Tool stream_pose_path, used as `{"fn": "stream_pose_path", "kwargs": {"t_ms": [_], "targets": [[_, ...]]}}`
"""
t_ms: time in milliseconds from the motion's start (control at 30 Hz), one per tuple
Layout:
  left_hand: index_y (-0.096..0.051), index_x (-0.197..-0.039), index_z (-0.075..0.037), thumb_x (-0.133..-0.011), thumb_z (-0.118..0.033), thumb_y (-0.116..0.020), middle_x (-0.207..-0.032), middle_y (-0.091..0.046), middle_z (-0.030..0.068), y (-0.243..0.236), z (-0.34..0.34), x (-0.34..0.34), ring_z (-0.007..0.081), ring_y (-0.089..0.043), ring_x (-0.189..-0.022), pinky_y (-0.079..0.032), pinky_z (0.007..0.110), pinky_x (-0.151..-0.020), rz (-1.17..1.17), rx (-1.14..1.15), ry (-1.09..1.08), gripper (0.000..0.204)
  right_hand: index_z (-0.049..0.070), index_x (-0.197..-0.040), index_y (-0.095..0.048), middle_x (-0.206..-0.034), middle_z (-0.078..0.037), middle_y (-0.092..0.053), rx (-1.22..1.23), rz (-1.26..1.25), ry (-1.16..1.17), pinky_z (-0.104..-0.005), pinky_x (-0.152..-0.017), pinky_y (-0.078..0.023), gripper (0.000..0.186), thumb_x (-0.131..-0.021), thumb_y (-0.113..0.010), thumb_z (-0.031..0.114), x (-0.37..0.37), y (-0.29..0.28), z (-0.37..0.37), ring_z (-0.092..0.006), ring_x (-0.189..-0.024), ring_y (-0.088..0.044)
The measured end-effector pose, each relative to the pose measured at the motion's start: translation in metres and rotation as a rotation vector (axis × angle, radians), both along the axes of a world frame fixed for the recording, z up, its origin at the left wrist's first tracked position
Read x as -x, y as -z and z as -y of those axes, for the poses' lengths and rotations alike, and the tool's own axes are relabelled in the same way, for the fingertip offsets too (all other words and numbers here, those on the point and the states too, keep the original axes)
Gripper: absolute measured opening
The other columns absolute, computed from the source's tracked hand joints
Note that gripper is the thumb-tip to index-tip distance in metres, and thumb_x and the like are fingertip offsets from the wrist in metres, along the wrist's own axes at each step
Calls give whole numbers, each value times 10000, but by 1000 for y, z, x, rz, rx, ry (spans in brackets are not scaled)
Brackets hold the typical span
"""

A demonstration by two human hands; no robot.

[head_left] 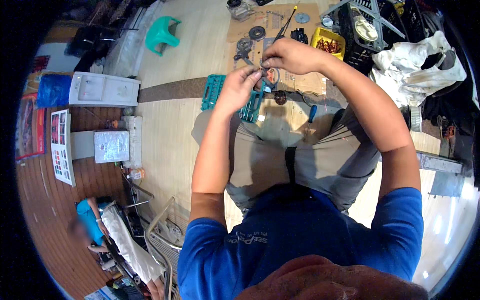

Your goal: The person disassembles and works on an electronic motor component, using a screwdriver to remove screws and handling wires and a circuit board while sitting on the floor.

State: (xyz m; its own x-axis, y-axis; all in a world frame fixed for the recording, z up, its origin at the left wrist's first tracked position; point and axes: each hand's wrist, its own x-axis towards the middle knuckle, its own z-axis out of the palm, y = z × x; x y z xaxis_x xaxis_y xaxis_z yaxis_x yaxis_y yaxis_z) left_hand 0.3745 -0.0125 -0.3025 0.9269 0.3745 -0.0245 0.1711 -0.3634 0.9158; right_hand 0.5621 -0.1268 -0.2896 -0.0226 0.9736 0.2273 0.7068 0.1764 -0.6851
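Note:
My left hand (237, 89) and my right hand (292, 56) meet over the cardboard, fingertips pinched close together. Something small and dark seems to sit between them, too small to make out. Under my left hand lies an open teal socket-set case (215, 90), partly covered by the hand. Just below the fingers is an orange-red part (272, 76), half hidden. Close by are a round dark coil-like part (281, 97) and a blue-handled screwdriver (312, 114) on the floor. Beyond the hands, a black ring-shaped part (257, 33) rests on the cardboard (312, 82).
A yellow bin of copper-coloured pieces (329, 45) stands at the right, beside black crates (352, 57) and a whitish cloth (420, 65). A green stool (162, 35) is at the far left. Another person (92, 220) sits at the lower left near metal-framed chairs (162, 235).

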Motion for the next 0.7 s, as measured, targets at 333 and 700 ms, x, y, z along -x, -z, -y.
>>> {"fn": "stream_pose_path", "kwargs": {"t_ms": [333, 700], "targets": [[-489, -1171, 62, -983, -284, -368, -1136, -581, 177, -1, -17, -16, 301, -552, -1065, -385, 433, -1008, 744, 683, -225, 413, -6, -951, -632, -735, -116, -633, 214, -337, 89, -347, -661, -454, 298, -916, -536, 274, 36, 21, 2, -200, -657, -586], [-584, -1119, 41, -935, -221, -531, -869, -640, 62, 10, 3, -4, 126, -585, -766, -477, 260, -725, -212, 86, 173, 324, -6, -966, -641, -829, -147, -661, 176, 13, -24, -351, -730, -474, 238, -878, -591, 209, -5, 12, 19, -236, -762, -621]]}}
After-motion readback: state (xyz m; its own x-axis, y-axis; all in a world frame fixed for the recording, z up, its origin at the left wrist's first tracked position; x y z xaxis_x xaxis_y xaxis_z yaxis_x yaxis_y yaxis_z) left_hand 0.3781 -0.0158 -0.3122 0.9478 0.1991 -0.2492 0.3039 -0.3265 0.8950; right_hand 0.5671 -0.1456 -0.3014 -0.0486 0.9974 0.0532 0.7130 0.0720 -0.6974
